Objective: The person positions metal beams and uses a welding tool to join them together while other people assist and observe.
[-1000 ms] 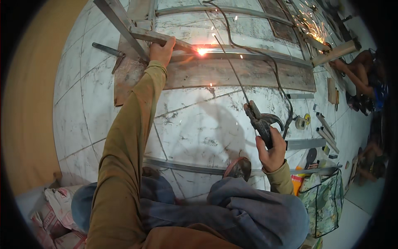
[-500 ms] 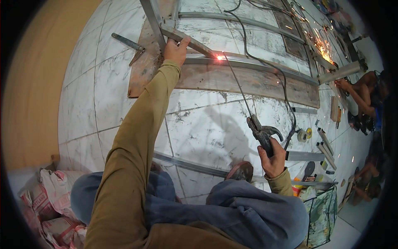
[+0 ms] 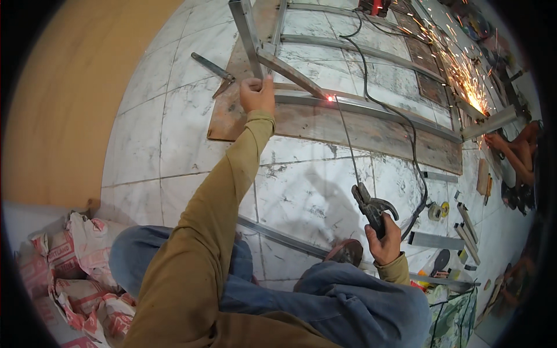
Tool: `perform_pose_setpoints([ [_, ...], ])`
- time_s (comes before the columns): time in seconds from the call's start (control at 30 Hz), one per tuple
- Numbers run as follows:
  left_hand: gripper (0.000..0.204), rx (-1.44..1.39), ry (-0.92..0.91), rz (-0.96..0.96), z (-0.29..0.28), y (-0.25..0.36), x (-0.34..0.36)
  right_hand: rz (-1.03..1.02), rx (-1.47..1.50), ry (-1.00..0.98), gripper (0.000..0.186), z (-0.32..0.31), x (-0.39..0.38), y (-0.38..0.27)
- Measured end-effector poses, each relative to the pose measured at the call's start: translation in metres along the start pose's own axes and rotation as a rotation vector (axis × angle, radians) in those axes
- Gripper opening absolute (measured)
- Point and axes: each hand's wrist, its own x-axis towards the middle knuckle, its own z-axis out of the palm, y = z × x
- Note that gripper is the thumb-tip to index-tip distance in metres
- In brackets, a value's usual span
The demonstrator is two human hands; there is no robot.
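Tiled floor (image 3: 136,130), sacks (image 3: 96,246), bag (image 3: 454,313), gripped electrode holder (image 3: 371,211)

**Looks like a metal workshop**

Resembles a welding workspace at floor level, judging by a metal frame (image 3: 371,110) over a brown board (image 3: 313,132) on smudged white floor tiles (image 3: 136,130). Equipped with an electrode holder (image 3: 369,210) gripping a thin rod (image 3: 346,132), a dark cable (image 3: 365,75) and a hammer (image 3: 212,66). Strewn with cut metal bars (image 3: 435,240) at the right. Lit there by flying sparks (image 3: 471,87) near a co-worker's hand (image 3: 496,141). Also stocked with red-and-white sacks (image 3: 90,278) at lower left.
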Motion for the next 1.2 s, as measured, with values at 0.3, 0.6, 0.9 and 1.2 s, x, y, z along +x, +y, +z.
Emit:
perform_pose_setpoints([
  [0.3, 0.067, -0.076, 0.069, 0.256, 0.010, 0.047, 0.054, -0.030, -0.013, -0.100, 0.038, -0.019, 0.013, -0.028],
  [0.6, 0.061, -0.090, 0.080, 0.265, 0.009, 0.043, 0.051, -0.002, -0.006, -0.361, 0.023, -0.070, 0.038, -0.075],
  [0.9, 0.062, -0.055, 0.016, 0.201, 0.005, 0.047, 0.055, 0.049, -0.002, -0.390, 0.029, -0.036, 0.037, -0.069],
  [1.2, 0.058, 0.097, -0.009, 0.269, -0.001, 0.050, 0.053, -0.127, -0.468, -0.343, 0.038, -0.026, 0.031, -0.020],
])
